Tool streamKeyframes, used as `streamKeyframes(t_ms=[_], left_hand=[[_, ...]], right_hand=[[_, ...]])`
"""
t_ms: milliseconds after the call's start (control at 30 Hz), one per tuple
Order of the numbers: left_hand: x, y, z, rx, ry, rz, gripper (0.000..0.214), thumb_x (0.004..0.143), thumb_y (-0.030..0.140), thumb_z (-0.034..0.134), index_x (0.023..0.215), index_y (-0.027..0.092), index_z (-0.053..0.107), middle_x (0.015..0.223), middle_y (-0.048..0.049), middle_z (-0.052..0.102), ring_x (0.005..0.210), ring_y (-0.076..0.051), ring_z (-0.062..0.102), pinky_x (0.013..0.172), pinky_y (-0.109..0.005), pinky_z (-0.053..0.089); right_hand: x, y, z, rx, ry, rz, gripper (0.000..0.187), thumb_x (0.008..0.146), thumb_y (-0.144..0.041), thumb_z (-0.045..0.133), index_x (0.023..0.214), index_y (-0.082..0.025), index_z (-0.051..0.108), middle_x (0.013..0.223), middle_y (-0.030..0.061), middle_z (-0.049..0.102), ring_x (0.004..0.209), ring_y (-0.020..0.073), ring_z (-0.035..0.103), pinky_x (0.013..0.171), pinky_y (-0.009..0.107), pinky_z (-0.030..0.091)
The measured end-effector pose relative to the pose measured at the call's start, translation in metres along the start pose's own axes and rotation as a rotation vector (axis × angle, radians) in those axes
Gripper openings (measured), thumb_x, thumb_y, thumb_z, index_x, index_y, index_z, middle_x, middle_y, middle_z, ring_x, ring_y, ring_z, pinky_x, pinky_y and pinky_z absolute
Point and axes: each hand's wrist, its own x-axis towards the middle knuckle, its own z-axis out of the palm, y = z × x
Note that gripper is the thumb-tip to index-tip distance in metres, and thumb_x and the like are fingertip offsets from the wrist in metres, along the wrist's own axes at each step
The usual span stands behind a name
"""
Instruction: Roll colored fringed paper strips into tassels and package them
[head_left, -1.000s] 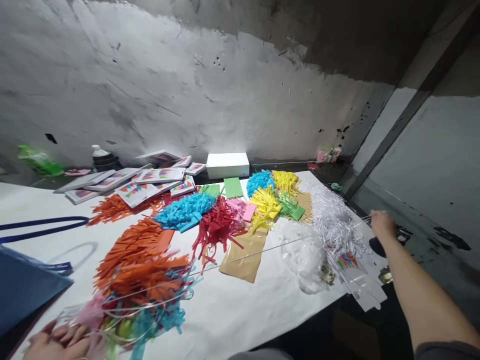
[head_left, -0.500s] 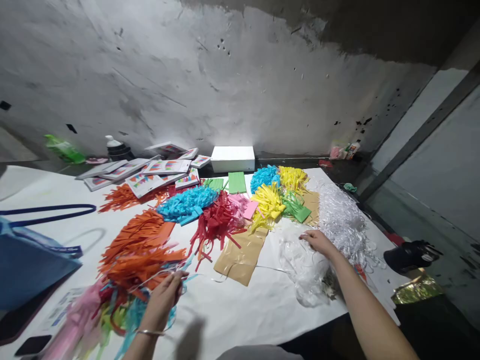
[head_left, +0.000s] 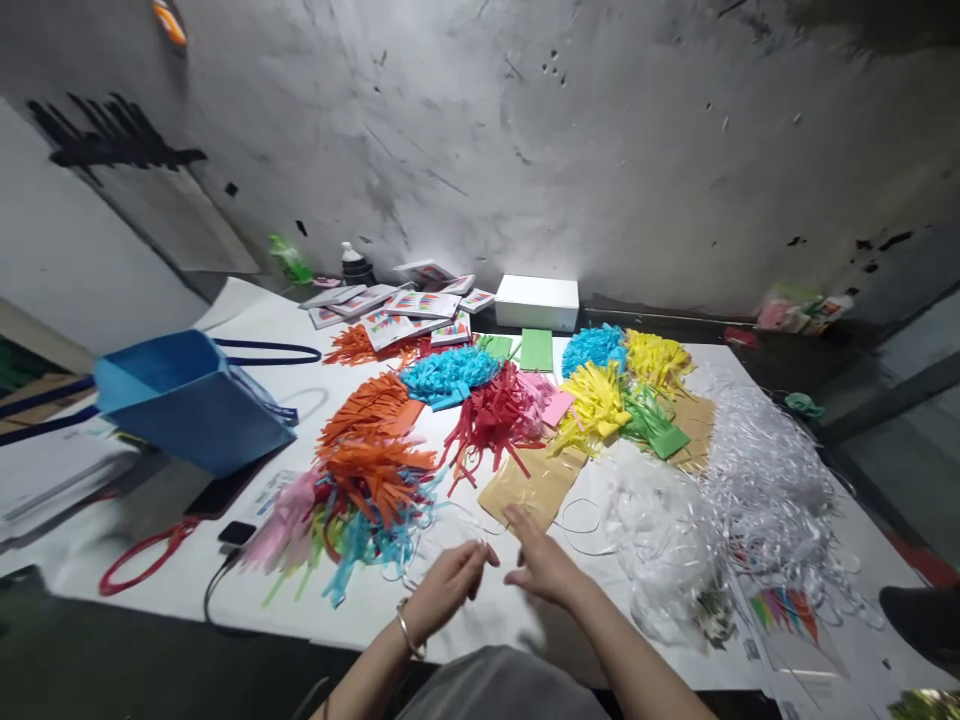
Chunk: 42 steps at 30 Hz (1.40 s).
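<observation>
My left hand (head_left: 446, 585) and my right hand (head_left: 544, 565) are close together, low over the white table sheet (head_left: 465, 625) near its front edge. The left fingers are pressed together around a thin white ribbon (head_left: 450, 520) that lies in loops just beyond them. The right hand's fingers are stretched out and hold nothing. The ribbon runs left to a strung bunch of pink, green, blue and orange paper tassels (head_left: 337, 520). A brown paper piece (head_left: 529, 485) lies just beyond my right hand.
Piles of orange, blue, red, yellow and green tassels (head_left: 495, 410) fill the middle. Clear plastic (head_left: 660, 540) and a white ribbon heap (head_left: 765, 480) lie right. A blue bag (head_left: 187, 395), phone (head_left: 236, 532) and red cord (head_left: 142, 560) lie left. Cards (head_left: 405, 305) and a white box (head_left: 536, 300) stand by the wall.
My view has swung left. My right hand came back from the clear plastic to the front middle. My left hand left the tassel bunch and met it there.
</observation>
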Motion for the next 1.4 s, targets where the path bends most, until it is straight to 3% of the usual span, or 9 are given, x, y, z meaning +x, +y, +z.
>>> streamKeyframes(t_ms=[133, 200, 267, 500, 667, 867, 1133, 1267, 1400], left_hand=[[-0.024, 0.002, 0.018, 0.065, -0.295, 0.118, 0.058, 0.081, 0.070, 0.040, 0.075, 0.017, 0.062, 0.056, 0.0023, 0.048, 0.052, -0.011, 0.042, 0.051, -0.023, 0.034], [-0.034, -0.001, 0.021, 0.133, -0.373, 0.165, 0.054, 0.083, 0.067, 0.042, 0.075, 0.018, 0.063, 0.059, 0.0019, 0.050, 0.056, -0.012, 0.044, 0.054, -0.022, 0.035], [-0.039, -0.011, 0.021, 0.233, -0.382, 0.169, 0.048, 0.085, 0.062, 0.043, 0.080, 0.019, 0.065, 0.062, 0.0009, 0.055, 0.060, -0.013, 0.048, 0.057, -0.022, 0.039], [-0.009, -0.077, -0.001, 0.489, 0.212, 0.015, 0.029, 0.088, 0.025, 0.041, 0.102, 0.018, 0.066, 0.110, -0.0128, 0.061, 0.104, -0.024, 0.056, 0.094, -0.038, 0.043], [0.034, -0.096, -0.002, 0.531, 0.211, -0.045, 0.031, 0.082, 0.010, 0.045, 0.106, 0.017, 0.065, 0.111, -0.0091, 0.059, 0.097, -0.019, 0.060, 0.088, -0.030, 0.045], [0.057, -0.094, 0.016, 0.610, 0.174, -0.033, 0.030, 0.081, 0.007, 0.044, 0.100, 0.020, 0.065, 0.114, -0.0072, 0.056, 0.099, -0.020, 0.055, 0.082, -0.029, 0.042], [0.068, -0.091, 0.002, 0.569, 0.206, -0.045, 0.014, 0.079, 0.010, 0.049, 0.072, 0.017, 0.059, 0.086, -0.0062, 0.059, 0.084, -0.019, 0.056, 0.074, -0.029, 0.041], [0.063, -0.068, -0.014, 0.467, 0.322, 0.008, 0.011, 0.083, 0.016, 0.046, 0.079, 0.018, 0.056, 0.087, -0.0051, 0.059, 0.081, -0.018, 0.056, 0.074, -0.029, 0.043], [0.050, -0.024, -0.015, 0.241, 0.360, 0.112, 0.020, 0.091, 0.032, 0.041, 0.091, 0.017, 0.054, 0.083, -0.0035, 0.058, 0.068, -0.014, 0.055, 0.062, -0.025, 0.044]], right_hand=[[0.019, -0.018, 0.051, 0.215, 0.006, -0.089, 0.062, 0.071, -0.018, 0.065, 0.131, -0.025, 0.049, 0.119, 0.0055, 0.062, 0.098, 0.0186, 0.062, 0.080, 0.027, 0.049], [0.018, -0.012, 0.058, 0.226, 0.047, -0.029, 0.029, 0.081, -0.020, 0.055, 0.107, -0.022, 0.066, 0.094, 0.0027, 0.071, 0.085, 0.0176, 0.065, 0.078, 0.027, 0.048], [0.010, 0.001, 0.054, 0.206, 0.091, 0.037, 0.026, 0.087, -0.023, 0.044, 0.090, -0.019, 0.069, 0.082, 0.0045, 0.071, 0.079, 0.0191, 0.065, 0.074, 0.028, 0.047], [-0.046, 0.055, 0.024, 0.139, 0.191, 0.205, 0.032, 0.086, -0.028, 0.035, 0.088, -0.019, 0.066, 0.085, 0.0083, 0.071, 0.082, 0.0238, 0.066, 0.075, 0.032, 0.047], [-0.058, 0.055, 0.028, 0.136, 0.172, 0.205, 0.033, 0.082, -0.024, 0.037, 0.098, -0.020, 0.066, 0.095, 0.0068, 0.072, 0.089, 0.0226, 0.066, 0.081, 0.030, 0.047], [-0.063, 0.043, 0.028, 0.048, 0.113, 0.180, 0.036, 0.082, -0.018, 0.037, 0.106, -0.021, 0.065, 0.104, 0.0058, 0.070, 0.098, 0.0207, 0.063, 0.087, 0.029, 0.044], [-0.083, 0.057, 0.025, -0.010, 0.069, 0.258, 0.036, 0.084, -0.016, 0.038, 0.108, -0.019, 0.065, 0.104, 0.0077, 0.069, 0.099, 0.0206, 0.062, 0.088, 0.028, 0.043], [-0.090, 0.069, 0.017, -0.044, 0.053, 0.296, 0.034, 0.080, -0.013, 0.042, 0.101, -0.019, 0.067, 0.102, 0.0086, 0.067, 0.093, 0.0209, 0.063, 0.084, 0.029, 0.044], [-0.077, 0.056, -0.005, 0.059, 0.272, 0.268, 0.064, 0.069, -0.006, 0.046, 0.131, -0.021, 0.047, 0.142, 0.0111, 0.037, 0.112, 0.0200, 0.055, 0.092, 0.030, 0.043]])
